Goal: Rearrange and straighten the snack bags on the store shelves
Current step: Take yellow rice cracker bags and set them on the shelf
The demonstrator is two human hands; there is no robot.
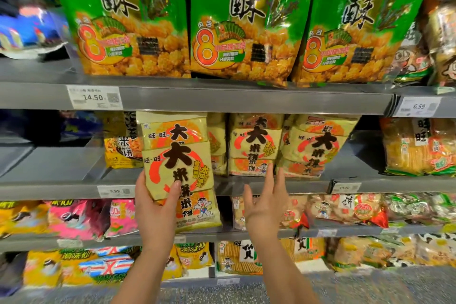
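Observation:
My left hand (154, 201) grips the lower left edge of a pale yellow rice cracker bag (177, 155), thumb across its front, and holds it upright in front of the second shelf (246, 186). My right hand (267, 198) is open with straight fingers, reaching up toward two matching yellow bags (256, 144) (312, 147) that stand on that shelf. Its fingertips are at the bottom edge of the middle bag; whether they touch it I cannot tell.
Three large green snack bags (243, 20) stand in a row on the top shelf (222, 99). An orange-yellow bag (123, 148) stands behind the held one. More snack bags (81, 217) fill the lower shelves. Bare shelf lies left of the yellow bags.

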